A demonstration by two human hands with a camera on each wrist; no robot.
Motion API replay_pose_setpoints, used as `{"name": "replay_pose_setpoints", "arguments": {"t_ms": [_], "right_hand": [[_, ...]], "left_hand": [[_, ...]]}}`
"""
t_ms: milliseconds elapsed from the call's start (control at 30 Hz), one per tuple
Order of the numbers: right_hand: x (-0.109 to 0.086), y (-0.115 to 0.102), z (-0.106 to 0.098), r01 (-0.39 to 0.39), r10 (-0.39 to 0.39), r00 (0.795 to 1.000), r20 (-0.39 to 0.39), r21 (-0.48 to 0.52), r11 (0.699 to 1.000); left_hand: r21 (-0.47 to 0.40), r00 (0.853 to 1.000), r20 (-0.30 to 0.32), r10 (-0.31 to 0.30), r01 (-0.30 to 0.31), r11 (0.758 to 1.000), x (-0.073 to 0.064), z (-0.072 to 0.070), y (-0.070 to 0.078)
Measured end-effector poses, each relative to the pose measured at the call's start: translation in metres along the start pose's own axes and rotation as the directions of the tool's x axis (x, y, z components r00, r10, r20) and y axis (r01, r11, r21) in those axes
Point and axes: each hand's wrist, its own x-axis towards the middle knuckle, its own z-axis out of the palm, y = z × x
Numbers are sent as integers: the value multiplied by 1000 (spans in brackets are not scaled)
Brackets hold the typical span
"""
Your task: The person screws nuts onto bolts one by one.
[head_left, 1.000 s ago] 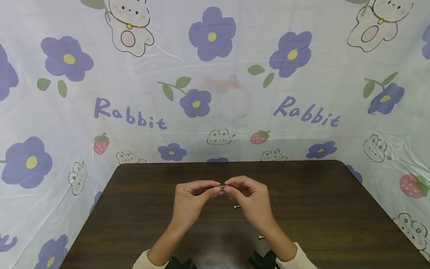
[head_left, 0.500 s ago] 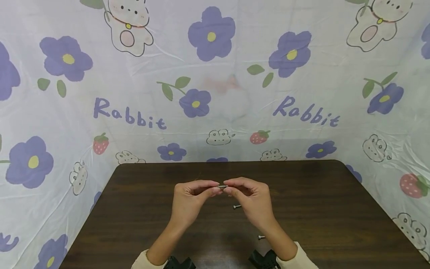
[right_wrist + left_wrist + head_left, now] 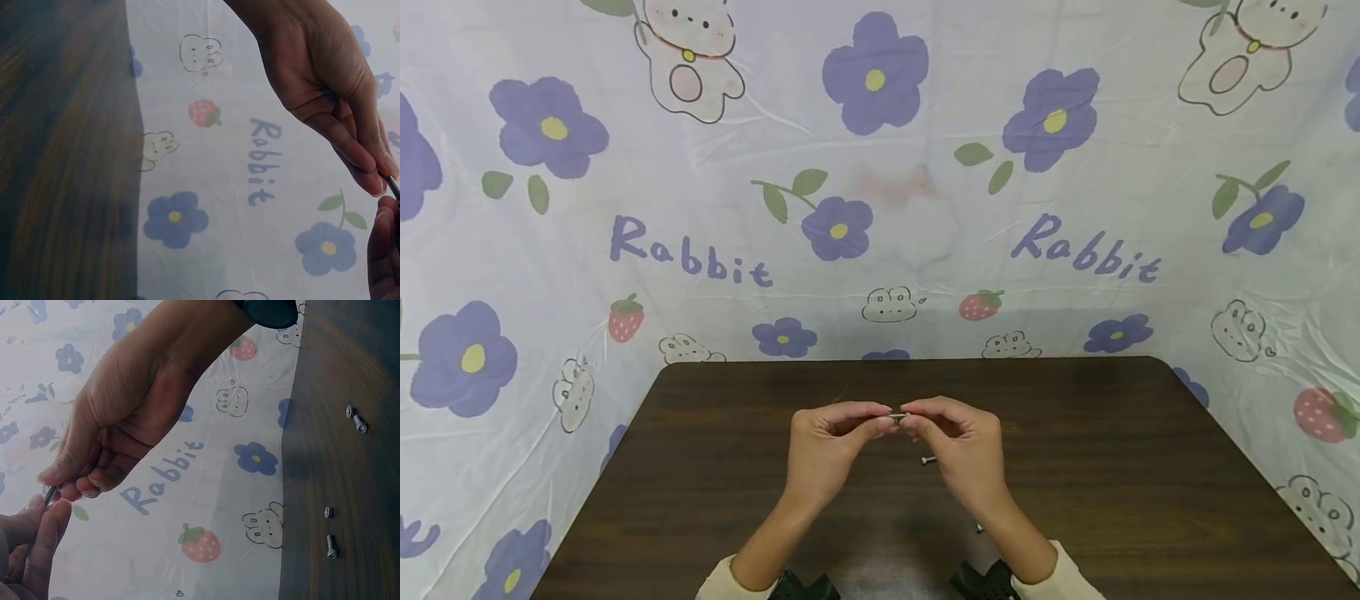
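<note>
Fingers (image 3: 853, 409) of left hand (image 3: 820, 446) and right hand (image 3: 968, 446), in head view, pinched on a metal rod (image 3: 896, 416), held above the table (image 3: 715, 483), in left wrist view, two bolts (image 3: 332, 547) and two nut-like pieces (image 3: 329, 512) laid on the table, in right wrist view, printed cloth (image 3: 244, 240) hung beyond the table.

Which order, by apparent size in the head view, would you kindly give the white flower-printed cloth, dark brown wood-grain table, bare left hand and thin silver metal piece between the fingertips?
Largest to smallest:
White flower-printed cloth
Dark brown wood-grain table
Bare left hand
Thin silver metal piece, partly hidden
</note>
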Motion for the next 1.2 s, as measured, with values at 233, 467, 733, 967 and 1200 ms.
{"name": "replay_pose_setpoints", "arguments": {"t_ms": [233, 467, 733, 967, 1200], "right_hand": [[-2, -2, 1, -1, 1, 1000, -28, -22, 1000], [-3, -2, 4, -59, 58, 998, -21, -46, 997], [-3, -4, 5, -100, 102, 995, 3, -131, 986], [1, -8, 5, -74, 74, 997, 1, -82, 994], [1, -4, -4, -30, 29, 997, 65, 7, 1000]], "left_hand": [[96, 991, -13, 134, -132, 987, -3, 4, 0], [169, 971, -18, 240, -233, 958, -3, 6, -1], [168, 972, -21, 234, -227, 959, -3, 5, -3], [91, 986, -19, 166, -163, 982, -1, 5, -2], [20, 994, -32, 101, -100, 995, -2, 3, -2]]}}
